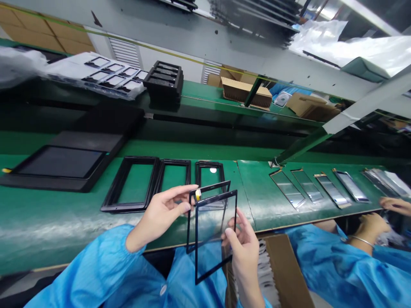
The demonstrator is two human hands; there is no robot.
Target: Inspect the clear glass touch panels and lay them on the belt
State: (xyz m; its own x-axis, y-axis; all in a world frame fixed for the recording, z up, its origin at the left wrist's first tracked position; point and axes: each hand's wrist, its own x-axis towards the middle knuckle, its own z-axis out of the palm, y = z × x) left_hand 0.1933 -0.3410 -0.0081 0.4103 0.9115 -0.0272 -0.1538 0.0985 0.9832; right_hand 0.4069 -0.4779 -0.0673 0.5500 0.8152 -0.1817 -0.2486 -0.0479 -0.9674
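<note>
My left hand (160, 216) pinches the upper left side of a thin black rectangular frame (212, 187). My right hand (245, 244) grips the right edge of a clear glass panel with a black border (210, 241), thumb in front and fingers behind. The panel is tilted upright before the frame and overlaps much of it; whether they touch I cannot tell. A small yellow-and-white tab (198, 195) shows at the panel's top left. Behind my hands, stacks of black frames (125, 208) lie on the green bench (80, 226); a white round spot (212, 170) shows at the rightmost stack.
A dark screen (61, 161) rests on a black block (77, 185) at left. Several display panels (330, 190) lie in a row at right, near a co-worker's hands (372, 226). The shelf holds black trays (163, 79). An open cardboard box (282, 265) stands below the bench edge.
</note>
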